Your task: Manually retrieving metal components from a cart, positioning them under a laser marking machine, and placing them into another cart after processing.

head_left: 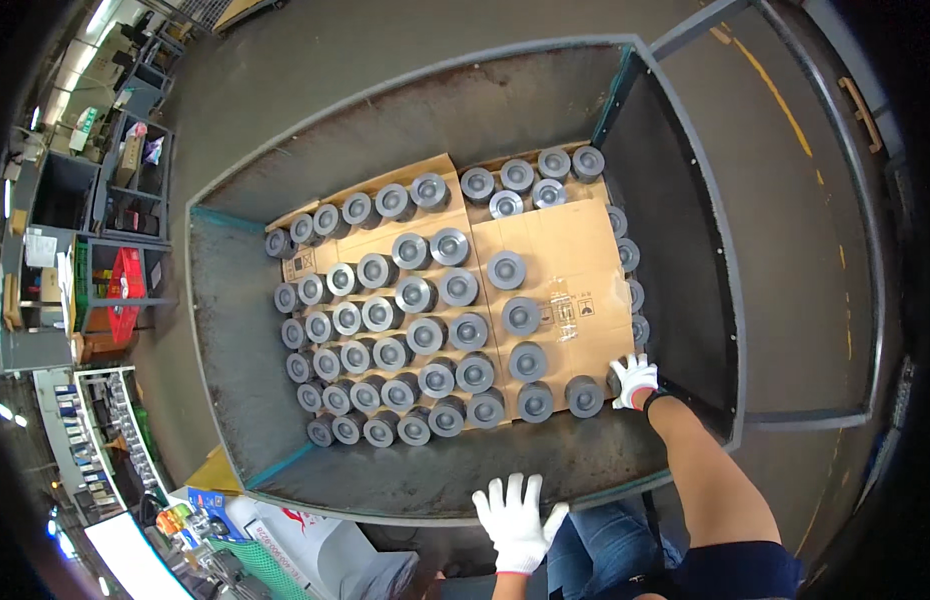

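Note:
Rows of grey metal pistons (416, 294), round with ringed tops, stand upright on cardboard sheets (580, 245) inside a large metal bin (345, 490). My right hand (635, 380), in a white glove, reaches into the near right corner. Its fingers curl over a dark piston (613, 381) at the cardboard's edge, mostly hidden by the hand. Just left of it stands another piston (584, 397). My left hand (520, 520), also gloved in white, is spread over the bin's near rim and holds nothing.
The bin's tall walls surround the pistons. Along the right wall, more pistons (628, 255) stand partly under the cardboard. A metal rail frame (805, 422) lies to the right. Shelving with a red crate (126, 295) stands at left, and a grey machine (325, 550) sits near the front.

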Motion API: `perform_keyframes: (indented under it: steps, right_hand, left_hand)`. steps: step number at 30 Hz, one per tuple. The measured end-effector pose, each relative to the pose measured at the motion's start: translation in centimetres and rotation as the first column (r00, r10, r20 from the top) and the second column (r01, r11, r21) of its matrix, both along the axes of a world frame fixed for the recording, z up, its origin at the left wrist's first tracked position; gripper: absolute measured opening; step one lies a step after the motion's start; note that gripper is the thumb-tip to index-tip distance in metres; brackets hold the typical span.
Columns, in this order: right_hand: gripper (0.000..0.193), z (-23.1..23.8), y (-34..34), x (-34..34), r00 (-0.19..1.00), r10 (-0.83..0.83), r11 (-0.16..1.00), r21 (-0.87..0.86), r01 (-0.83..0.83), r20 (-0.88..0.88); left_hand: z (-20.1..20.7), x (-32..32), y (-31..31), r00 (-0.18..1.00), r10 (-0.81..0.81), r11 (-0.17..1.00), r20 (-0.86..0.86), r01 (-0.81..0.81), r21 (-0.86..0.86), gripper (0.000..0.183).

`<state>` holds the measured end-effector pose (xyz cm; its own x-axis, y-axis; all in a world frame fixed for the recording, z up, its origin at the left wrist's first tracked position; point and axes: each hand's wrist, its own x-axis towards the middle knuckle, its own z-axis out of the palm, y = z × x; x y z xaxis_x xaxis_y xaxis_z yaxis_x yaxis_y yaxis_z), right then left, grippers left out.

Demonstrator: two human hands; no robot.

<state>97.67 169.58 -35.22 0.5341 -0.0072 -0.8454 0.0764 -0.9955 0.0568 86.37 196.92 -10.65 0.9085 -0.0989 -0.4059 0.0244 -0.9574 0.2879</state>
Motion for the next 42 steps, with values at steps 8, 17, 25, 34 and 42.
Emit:
perform_keyframes:
  steps: [8,17,25,34,42]
  right_hand:
    - [0.080,-2.3,-1.3,0.0,0.984,-0.028,0.982,0.188,-0.006,0.177]
    - [0.094,20.4,3.9,8.1,0.966,-0.254,0.680,0.720,0.138,0.055]
    - [0.084,39.8,15.3,-2.2,0.900,0.369,0.252,0.907,-0.337,0.232]
    - [0.083,16.3,11.2,2.2,0.996,-0.084,0.688,0.724,0.049,0.012]
    - [0.121,-0.3,12.0,-2.1,0.954,-0.284,0.959,-0.023,0.283,-0.092]
  left_hand:
    - [0.0,-0.3,-0.2,0.999,0.041,0.999,0.029,-0.040,-0.021,0.057]
    - [1.0,-4.5,-1.3,0.596,0.528,-0.192,-0.604,-0.609,-0.769,0.077]
    - [5.5,-9.3,1.4,0.425,0.475,-0.597,-0.770,-0.488,-0.637,0.085]
    - [14.1,-15.0,6.0,0.582,0.116,-0.974,-0.805,-0.092,-0.207,0.084]
    - [18.1,-15.2,7.6,0.055,0.515,-0.833,-0.856,-0.203,-0.514,0.089]
